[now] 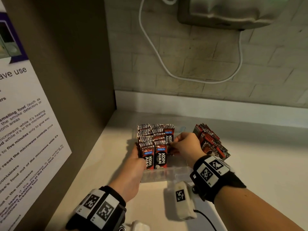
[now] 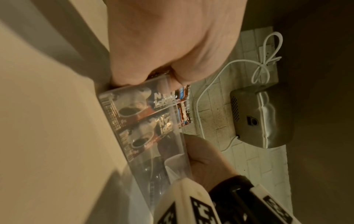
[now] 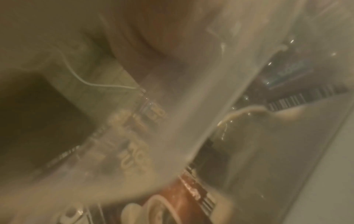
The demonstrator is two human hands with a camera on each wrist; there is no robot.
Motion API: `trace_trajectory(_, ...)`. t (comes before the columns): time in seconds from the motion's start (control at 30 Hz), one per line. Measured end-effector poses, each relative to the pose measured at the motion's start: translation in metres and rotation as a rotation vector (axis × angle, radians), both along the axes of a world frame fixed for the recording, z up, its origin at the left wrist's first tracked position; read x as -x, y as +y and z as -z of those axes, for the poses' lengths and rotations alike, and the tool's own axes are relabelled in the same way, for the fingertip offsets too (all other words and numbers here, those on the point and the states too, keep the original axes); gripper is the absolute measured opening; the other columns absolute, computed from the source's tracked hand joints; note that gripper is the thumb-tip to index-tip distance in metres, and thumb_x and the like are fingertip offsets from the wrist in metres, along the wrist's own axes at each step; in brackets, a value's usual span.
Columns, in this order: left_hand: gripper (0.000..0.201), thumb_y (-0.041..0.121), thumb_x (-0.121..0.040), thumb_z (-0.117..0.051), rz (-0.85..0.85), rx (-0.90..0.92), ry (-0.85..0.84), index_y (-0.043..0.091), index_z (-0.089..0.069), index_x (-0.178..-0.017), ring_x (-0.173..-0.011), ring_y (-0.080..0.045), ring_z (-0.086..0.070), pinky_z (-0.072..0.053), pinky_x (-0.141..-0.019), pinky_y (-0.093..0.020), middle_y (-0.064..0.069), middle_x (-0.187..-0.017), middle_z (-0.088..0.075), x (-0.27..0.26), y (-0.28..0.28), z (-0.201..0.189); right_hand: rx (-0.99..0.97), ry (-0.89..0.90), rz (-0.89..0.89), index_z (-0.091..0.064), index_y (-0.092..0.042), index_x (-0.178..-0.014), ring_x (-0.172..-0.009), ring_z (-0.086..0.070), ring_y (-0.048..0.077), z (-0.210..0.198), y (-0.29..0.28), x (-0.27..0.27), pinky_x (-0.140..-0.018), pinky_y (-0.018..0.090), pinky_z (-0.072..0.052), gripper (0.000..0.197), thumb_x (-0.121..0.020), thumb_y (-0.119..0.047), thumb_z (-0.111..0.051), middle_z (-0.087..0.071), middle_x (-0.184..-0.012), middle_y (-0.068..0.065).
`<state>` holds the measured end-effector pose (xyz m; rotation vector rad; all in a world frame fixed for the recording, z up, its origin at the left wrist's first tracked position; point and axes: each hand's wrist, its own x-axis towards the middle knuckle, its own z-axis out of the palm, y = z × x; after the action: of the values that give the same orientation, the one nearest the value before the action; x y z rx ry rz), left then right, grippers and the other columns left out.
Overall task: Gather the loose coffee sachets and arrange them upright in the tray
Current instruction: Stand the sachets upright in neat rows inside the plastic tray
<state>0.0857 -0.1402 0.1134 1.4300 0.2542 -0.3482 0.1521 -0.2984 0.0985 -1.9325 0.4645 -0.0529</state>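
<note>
A clear plastic tray [image 1: 168,174] stands on the pale counter, its left half packed with upright red-and-black coffee sachets [image 1: 155,144]. Right of the tray lies a loose pile of sachets [image 1: 212,142], leaning in a heap. My left hand [image 1: 138,155] grips the tray's front left corner, thumb against the front sachets. In the left wrist view the tray wall [image 2: 172,121] shows sachets [image 2: 138,109] through it. My right hand [image 1: 175,145] is inside the tray's right half, fingers curled, pinching a sachet [image 1: 170,151] beside the upright rows. The right wrist view is blurred behind the tray wall [image 3: 191,121].
A dark side panel with a printed notice [image 1: 25,130] closes off the left. The tiled back wall carries a white cable [image 1: 166,67] and a metal appliance [image 1: 225,12]. The counter [image 1: 258,172] runs on to the right of the loose pile.
</note>
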Motion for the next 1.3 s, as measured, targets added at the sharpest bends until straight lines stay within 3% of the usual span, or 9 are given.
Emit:
trace_trajectory(0.3,0.060,-0.015,-0.091,-0.029,0.014,0.024,0.008,0.038,-0.055,-0.094,-0.086,-0.010,-0.065,-0.044,-0.097,-0.042,0.015,-0.074,-0.073,0.002,0.001,0.001,-0.060,0.004,-0.008,-0.052,-0.011,-0.068,-0.084,-0.069,0.032,0.003,0.000,-0.001,-0.079,0.045,-0.058,0.025,-0.081,0.002,-0.069,-0.067,-0.083,0.016)
trace_trajectory(0.6,0.060,-0.015,-0.090,-0.030,0.030,0.051,-0.002,0.040,-0.055,-0.095,-0.092,-0.013,-0.065,-0.042,-0.103,-0.045,0.010,-0.086,-0.073,0.004,0.003,-0.001,-0.019,-0.015,0.002,-0.055,-0.011,-0.070,-0.079,-0.068,0.027,0.006,-0.001,-0.002,-0.076,0.042,-0.059,0.021,-0.080,-0.001,-0.072,-0.065,-0.080,0.012)
trace_trajectory(0.73,0.059,-0.015,-0.090,-0.029,0.034,0.055,-0.012,0.037,-0.056,-0.098,-0.090,-0.012,-0.064,-0.042,-0.098,-0.042,0.014,-0.076,-0.073,0.003,0.003,-0.002,0.000,-0.019,0.003,-0.055,-0.010,-0.074,-0.080,-0.068,0.027,0.008,-0.004,-0.002,-0.075,0.042,-0.059,0.020,-0.079,-0.002,-0.073,-0.067,-0.087,0.014)
trace_trajectory(0.87,0.059,-0.015,-0.090,-0.030,-0.006,0.039,-0.015,0.038,-0.057,-0.094,-0.093,-0.014,-0.064,-0.039,-0.105,-0.048,0.012,-0.078,-0.073,0.003,0.000,0.000,0.093,-0.079,0.020,-0.053,-0.011,-0.076,-0.080,-0.069,0.030,0.006,-0.003,0.003,-0.075,0.047,-0.058,0.023,-0.076,-0.001,-0.074,-0.067,-0.088,0.015)
trace_trajectory(0.97,0.059,-0.013,-0.092,-0.032,-0.017,0.040,-0.022,0.039,-0.060,-0.093,-0.096,-0.018,-0.066,-0.038,-0.106,-0.053,0.010,-0.080,-0.074,0.001,0.000,0.001,0.127,-0.200,0.020,-0.052,-0.013,-0.080,-0.077,-0.067,0.026,-0.011,0.001,0.017,-0.071,0.038,-0.057,0.021,-0.079,-0.003,-0.070,-0.064,-0.086,0.010)
trace_trajectory(1.07,0.057,-0.014,-0.090,-0.034,-0.037,0.067,-0.034,0.036,-0.060,-0.101,-0.095,-0.021,-0.067,-0.047,-0.095,-0.048,0.002,-0.089,-0.074,-0.001,0.007,-0.001,0.056,-0.381,-0.042,-0.055,-0.014,-0.081,-0.071,-0.065,0.023,-0.044,-0.001,0.041,-0.064,0.031,-0.053,0.018,-0.081,-0.008,-0.072,-0.063,-0.081,0.006)
trace_trajectory(1.13,0.055,-0.011,-0.089,-0.038,-0.050,0.081,-0.075,0.032,-0.056,-0.119,-0.087,-0.017,-0.069,-0.052,-0.075,-0.038,0.000,-0.099,-0.072,0.000,0.012,-0.004,-0.025,-0.497,-0.018,-0.057,-0.011,-0.081,-0.062,-0.062,0.020,-0.068,-0.013,0.058,-0.058,0.030,-0.049,0.016,-0.081,-0.006,-0.072,-0.063,-0.074,0.007)
trace_trajectory(1.23,0.064,-0.002,-0.093,-0.047,-0.178,0.061,-0.218,0.033,-0.034,-0.144,-0.068,0.007,-0.065,-0.051,-0.050,-0.018,0.012,-0.110,-0.056,0.004,0.010,-0.011,-0.097,-0.581,0.073,-0.059,-0.013,-0.080,-0.063,-0.058,0.020,-0.093,-0.046,0.076,-0.057,0.027,-0.044,0.016,-0.081,-0.002,-0.070,-0.063,-0.079,0.013)
trace_trajectory(1.3,0.062,0.004,-0.092,-0.052,-0.239,0.027,-0.415,0.036,-0.035,-0.142,-0.078,0.016,-0.061,-0.052,-0.056,-0.014,0.016,-0.121,-0.046,0.007,0.003,-0.023,-0.091,-0.559,0.119,-0.058,-0.018,-0.081,-0.073,-0.057,0.021,-0.097,-0.069,0.082,-0.061,0.025,-0.041,0.018,-0.081,-0.005,-0.071,-0.064,-0.088,0.012)
